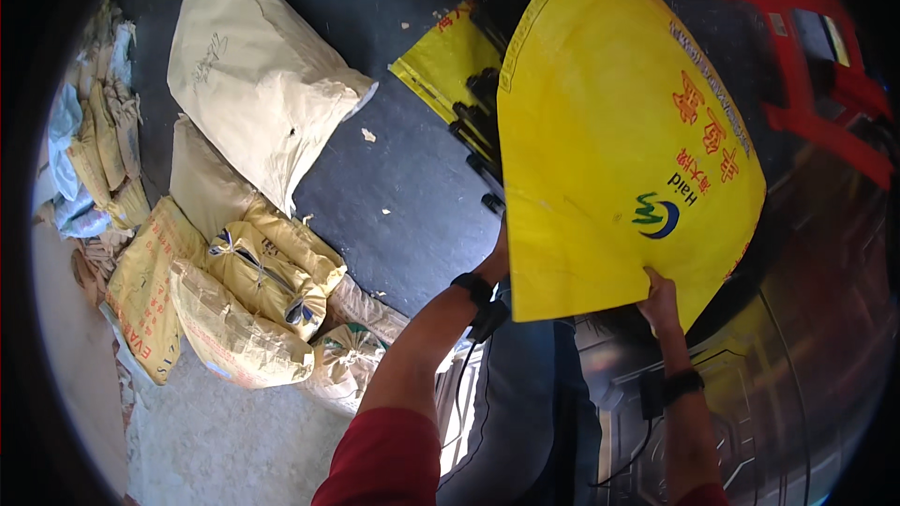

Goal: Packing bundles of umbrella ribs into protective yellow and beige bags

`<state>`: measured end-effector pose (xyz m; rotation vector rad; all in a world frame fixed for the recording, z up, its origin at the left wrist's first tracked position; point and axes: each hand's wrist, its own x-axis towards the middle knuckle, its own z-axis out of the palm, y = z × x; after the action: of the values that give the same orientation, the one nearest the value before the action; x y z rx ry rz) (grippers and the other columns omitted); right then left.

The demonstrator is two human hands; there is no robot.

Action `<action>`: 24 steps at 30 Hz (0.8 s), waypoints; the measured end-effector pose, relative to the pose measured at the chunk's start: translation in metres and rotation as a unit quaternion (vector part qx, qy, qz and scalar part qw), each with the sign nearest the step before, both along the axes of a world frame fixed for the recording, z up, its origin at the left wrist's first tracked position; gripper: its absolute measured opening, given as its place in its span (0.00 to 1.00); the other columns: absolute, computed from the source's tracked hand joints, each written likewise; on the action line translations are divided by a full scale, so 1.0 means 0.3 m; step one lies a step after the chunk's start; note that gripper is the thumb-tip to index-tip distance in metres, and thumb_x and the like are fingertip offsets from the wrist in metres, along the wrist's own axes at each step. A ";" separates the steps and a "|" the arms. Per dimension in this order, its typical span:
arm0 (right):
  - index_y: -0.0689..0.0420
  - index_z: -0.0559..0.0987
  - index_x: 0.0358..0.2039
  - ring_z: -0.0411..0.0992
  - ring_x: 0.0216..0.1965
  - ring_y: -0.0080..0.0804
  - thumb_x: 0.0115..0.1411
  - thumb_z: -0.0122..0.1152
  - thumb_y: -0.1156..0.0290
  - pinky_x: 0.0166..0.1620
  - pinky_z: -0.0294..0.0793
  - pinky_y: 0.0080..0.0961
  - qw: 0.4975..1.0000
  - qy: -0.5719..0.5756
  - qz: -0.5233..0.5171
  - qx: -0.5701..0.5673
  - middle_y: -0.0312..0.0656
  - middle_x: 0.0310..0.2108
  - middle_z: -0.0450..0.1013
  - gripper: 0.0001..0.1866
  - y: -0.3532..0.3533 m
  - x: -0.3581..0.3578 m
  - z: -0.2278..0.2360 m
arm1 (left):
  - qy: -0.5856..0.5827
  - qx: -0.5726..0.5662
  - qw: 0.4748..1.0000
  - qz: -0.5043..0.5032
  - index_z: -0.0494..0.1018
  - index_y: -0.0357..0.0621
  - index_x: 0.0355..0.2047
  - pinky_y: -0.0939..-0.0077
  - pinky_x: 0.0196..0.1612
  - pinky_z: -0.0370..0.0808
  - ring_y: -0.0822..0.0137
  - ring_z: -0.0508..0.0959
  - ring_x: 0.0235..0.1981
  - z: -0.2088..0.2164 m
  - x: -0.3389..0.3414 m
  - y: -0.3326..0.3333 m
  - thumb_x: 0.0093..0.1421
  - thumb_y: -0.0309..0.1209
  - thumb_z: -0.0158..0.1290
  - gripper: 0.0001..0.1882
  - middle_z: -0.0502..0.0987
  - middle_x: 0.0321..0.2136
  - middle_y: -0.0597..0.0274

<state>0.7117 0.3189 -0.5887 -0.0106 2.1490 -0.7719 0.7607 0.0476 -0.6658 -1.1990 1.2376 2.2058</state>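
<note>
A large flat yellow sack [600, 131] with red and blue printing is held up before me, slightly bowed. My right hand [660, 302] is closed on its lower edge, thumb on the printed face. My left hand [500, 253] is at the sack's left edge, mostly behind it; its fingers are hidden, so I cannot tell whether it grips. Behind the sack, a second yellow printed sheet or sack [441, 66] shows partly, next to a black ridged object [480, 126] that I cannot make out. Both my wrists wear black bands.
A big cream paper sack [253, 66] lies on the dark surface [394, 206] at left. Several used yellow sacks [150, 290] are piled below it, with more folded ones [98, 131] at the far left. A red frame-like object [797, 47] stands far right, above a dark panelled surface [750, 394].
</note>
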 end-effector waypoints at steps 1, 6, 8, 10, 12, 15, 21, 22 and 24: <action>0.58 0.73 0.27 0.71 0.27 0.47 0.44 0.58 0.75 0.26 0.68 0.30 1.000 -0.020 -0.015 -0.017 0.52 0.21 0.69 0.07 0.006 -0.010 -0.014 | 0.001 -0.018 1.000 0.026 0.67 0.37 0.40 0.74 0.35 0.71 0.69 0.73 0.34 -0.005 -0.010 0.019 0.58 0.29 0.44 0.12 0.74 0.33 0.57; 0.63 0.73 0.35 0.69 0.31 0.28 0.46 0.61 0.75 0.36 0.68 0.23 0.980 -0.109 -0.135 -0.100 0.39 0.31 0.72 0.14 0.032 -0.094 -0.010 | -0.033 -0.087 0.993 0.074 0.67 0.36 0.41 0.74 0.37 0.70 0.65 0.73 0.35 -0.080 -0.014 0.086 0.57 0.26 0.42 0.12 0.74 0.33 0.59; 0.64 0.72 0.38 0.68 0.35 0.28 0.43 0.66 0.74 0.39 0.68 0.23 0.981 -0.073 -0.169 -0.068 0.40 0.36 0.71 0.21 0.056 -0.121 0.008 | 0.036 -0.224 0.973 -0.028 0.68 0.33 0.35 0.71 0.35 0.70 0.60 0.74 0.33 -0.062 -0.054 0.128 0.55 0.26 0.42 0.11 0.75 0.29 0.54; 0.64 0.72 0.39 0.69 0.36 0.29 0.43 0.66 0.73 0.41 0.68 0.23 0.967 -0.142 -0.201 -0.059 0.41 0.37 0.71 0.21 0.031 -0.170 0.006 | -0.006 -0.226 0.974 0.015 0.69 0.33 0.33 0.70 0.33 0.70 0.60 0.74 0.32 -0.149 -0.038 0.147 0.53 0.26 0.43 0.10 0.75 0.28 0.52; 0.64 0.72 0.38 0.69 0.39 0.30 0.47 0.62 0.73 0.41 0.67 0.24 0.971 -0.124 -0.191 -0.071 0.42 0.37 0.71 0.17 0.036 -0.139 -0.017 | -0.003 -0.203 0.979 0.018 0.69 0.35 0.34 0.70 0.35 0.70 0.61 0.74 0.33 -0.215 0.007 0.124 0.53 0.27 0.43 0.10 0.74 0.29 0.53; 0.64 0.72 0.35 0.71 0.35 0.33 0.49 0.56 0.75 0.36 0.68 0.25 0.995 0.064 -0.052 -0.060 0.47 0.31 0.72 0.12 0.017 -0.061 -0.101 | -0.016 -0.109 0.994 -0.023 0.68 0.39 0.38 0.71 0.38 0.70 0.66 0.73 0.35 -0.220 0.060 0.082 0.56 0.33 0.43 0.13 0.73 0.33 0.58; 0.59 0.72 0.42 0.68 0.41 0.32 0.48 0.63 0.66 0.46 0.65 0.27 0.976 -0.061 -0.194 -0.074 0.40 0.41 0.71 0.21 0.117 -0.029 -0.165 | -0.071 0.026 0.985 -0.155 0.62 0.41 0.50 0.69 0.52 0.63 0.63 0.64 0.51 -0.070 0.098 0.005 0.59 0.33 0.41 0.18 0.65 0.49 0.57; 0.59 0.72 0.42 0.68 0.42 0.32 0.48 0.63 0.66 0.46 0.65 0.27 0.980 -0.014 -0.182 -0.084 0.40 0.41 0.71 0.21 0.113 -0.004 -0.179 | -0.009 -0.078 0.980 -0.185 0.64 0.40 0.48 0.72 0.47 0.65 0.67 0.67 0.45 -0.064 0.120 0.004 0.57 0.31 0.44 0.18 0.68 0.44 0.59; 0.60 0.71 0.43 0.67 0.44 0.33 0.50 0.61 0.68 0.48 0.65 0.28 0.985 -0.086 -0.128 -0.083 0.41 0.43 0.70 0.20 -0.002 -0.084 -0.110 | 0.005 -0.104 0.982 -0.160 0.67 0.38 0.44 0.78 0.38 0.69 0.74 0.70 0.36 -0.062 0.167 -0.009 0.54 0.28 0.49 0.16 0.72 0.37 0.63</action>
<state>0.6863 0.3183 -0.6217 0.2410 1.9382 -1.0595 0.8107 0.0449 -0.6845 -0.9796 1.5728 1.8882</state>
